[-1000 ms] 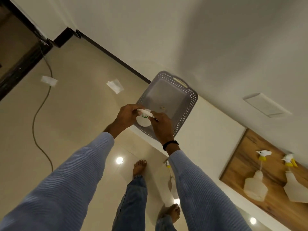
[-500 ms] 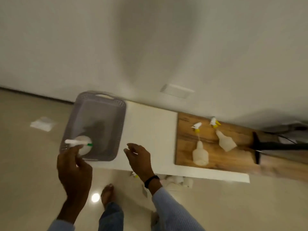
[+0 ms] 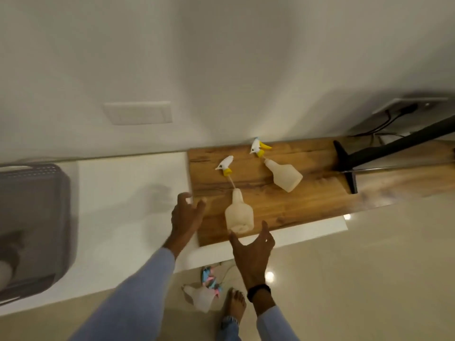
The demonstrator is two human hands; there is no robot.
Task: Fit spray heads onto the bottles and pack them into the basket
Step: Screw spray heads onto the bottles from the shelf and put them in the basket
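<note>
Two translucent white bottles lie on a wooden board (image 3: 283, 203). The near bottle (image 3: 239, 212) has its white-and-yellow spray head (image 3: 225, 166) pulled out, the tube still in the neck. The far bottle (image 3: 283, 177) carries its spray head (image 3: 258, 146). My left hand (image 3: 186, 215) hovers open just left of the near bottle. My right hand (image 3: 253, 244) is open below that bottle's base, not touching it. The grey basket (image 3: 37, 217) stands at the far left, with a white bottle (image 3: 3, 269) partly visible inside.
The board rests on a white counter (image 3: 128, 205) against a white wall. A black stand foot (image 3: 347, 166) sits on the board's right end. On the floor by my bare foot (image 3: 236, 303) lie a translucent bottle (image 3: 199, 299) and pink-blue spray heads (image 3: 209, 281).
My left hand let go of the assembled bottle in the basket. The view swung right, and both hands moved over to the wooden board, open around the near bottle.
</note>
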